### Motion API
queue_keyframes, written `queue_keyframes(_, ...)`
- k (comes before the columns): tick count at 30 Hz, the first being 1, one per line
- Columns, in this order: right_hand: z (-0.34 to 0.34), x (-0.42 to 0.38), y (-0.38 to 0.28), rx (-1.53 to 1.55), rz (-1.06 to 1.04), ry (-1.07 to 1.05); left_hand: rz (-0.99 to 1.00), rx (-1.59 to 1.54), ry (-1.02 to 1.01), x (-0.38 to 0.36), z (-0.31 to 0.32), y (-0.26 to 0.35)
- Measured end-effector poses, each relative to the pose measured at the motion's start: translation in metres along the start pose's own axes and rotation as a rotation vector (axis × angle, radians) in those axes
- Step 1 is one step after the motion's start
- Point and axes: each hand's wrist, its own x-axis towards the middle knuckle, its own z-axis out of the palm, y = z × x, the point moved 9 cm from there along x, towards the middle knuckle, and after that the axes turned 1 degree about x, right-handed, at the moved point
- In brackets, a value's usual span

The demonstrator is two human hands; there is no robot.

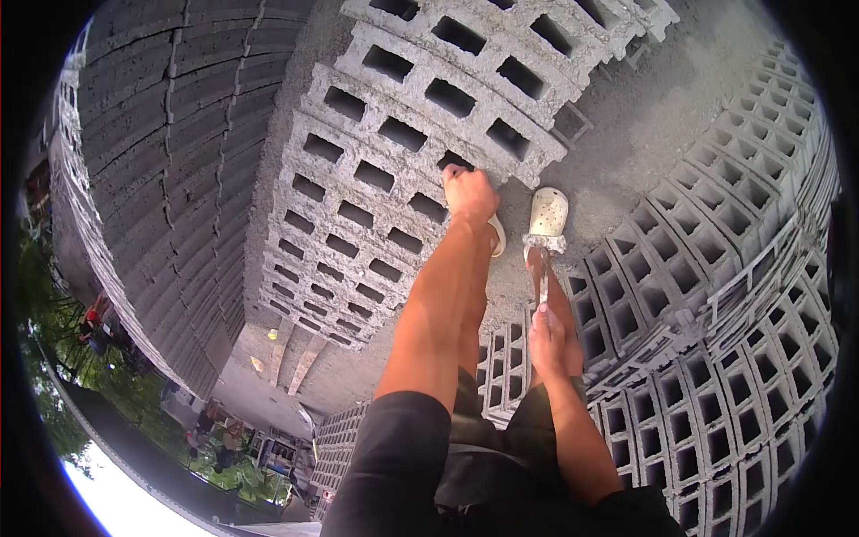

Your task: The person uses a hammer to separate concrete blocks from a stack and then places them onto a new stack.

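Note:
My left hand is closed on the edge of a hollow concrete block in the stacked rows, its fingertips curled at one of the dark openings. My right hand is wrapped round the handle of a narrow hand tool. The tool points away from me, towards my foot; its far end looks pale and crusted, and I cannot make out its exact shape. My foot in a cream clog is just beyond it. The other clog is mostly hidden behind my left wrist.
More hollow blocks stand stacked on the right. A tall block wall rises on the left. Gritty ground runs between the stacks, and two wooden strips lie at lower left. People appear small in the distance.

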Motion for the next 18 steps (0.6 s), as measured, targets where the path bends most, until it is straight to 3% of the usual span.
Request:
queue_keyframes(6,-0.007,-0.012,-0.009,0.398,0.141,0.136,0.028,0.0,0.019,0.003,0.003,0.0)
queue_keyframes(11,-0.005,-0.017,-0.01,0.464,0.18,0.153,0.028,-0.011,-0.101,0.005,0.007,-0.001)
queue_keyframes(18,-0.005,-0.003,-0.013,0.392,0.135,0.113,0.043,-0.037,-0.029,-0.003,0.003,0.002)
